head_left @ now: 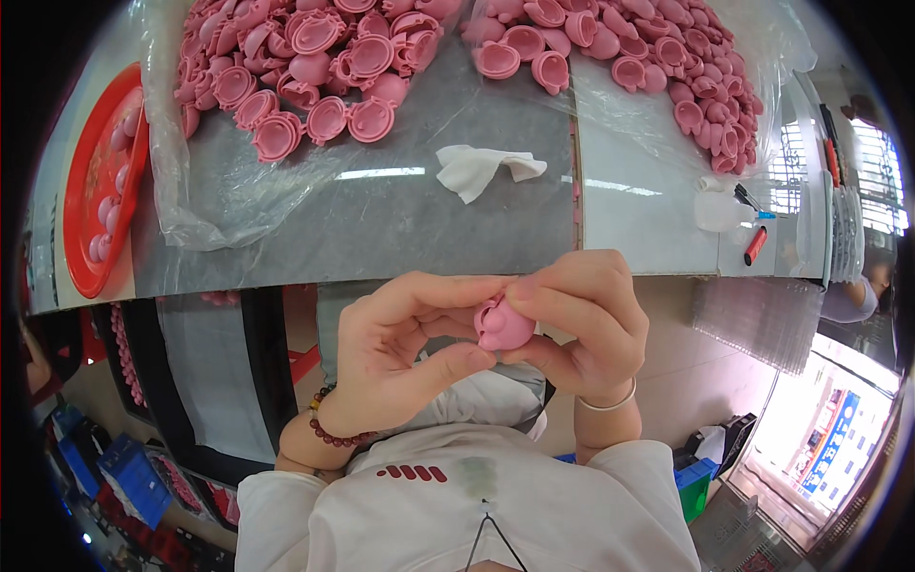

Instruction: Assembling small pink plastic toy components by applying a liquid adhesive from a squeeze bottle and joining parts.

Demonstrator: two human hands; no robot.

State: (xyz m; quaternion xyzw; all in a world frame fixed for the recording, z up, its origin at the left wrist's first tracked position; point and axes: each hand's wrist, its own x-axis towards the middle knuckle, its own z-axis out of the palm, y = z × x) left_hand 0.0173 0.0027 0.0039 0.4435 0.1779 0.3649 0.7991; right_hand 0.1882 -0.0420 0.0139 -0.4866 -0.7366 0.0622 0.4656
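Note:
Between both hands, just off the table's near edge, I hold a small pink rounded plastic piece (505,327) with little bumps on it. My left hand (405,334) pinches it from the left, thumb below and fingertips at its top. From the right, my right hand (586,319) grips it with thumb and fingers. Part of the piece is hidden by the fingertips. Beyond the hands, a crumpled white cloth (486,170) lies on the grey tabletop (381,224).
Two heaps of pink hollow shells, a left heap (315,67) and a right heap (658,57), sit on clear plastic sheeting (205,229) at the back. A red tray (81,229) with pink pieces stands at left. A red marker (756,245) lies at right.

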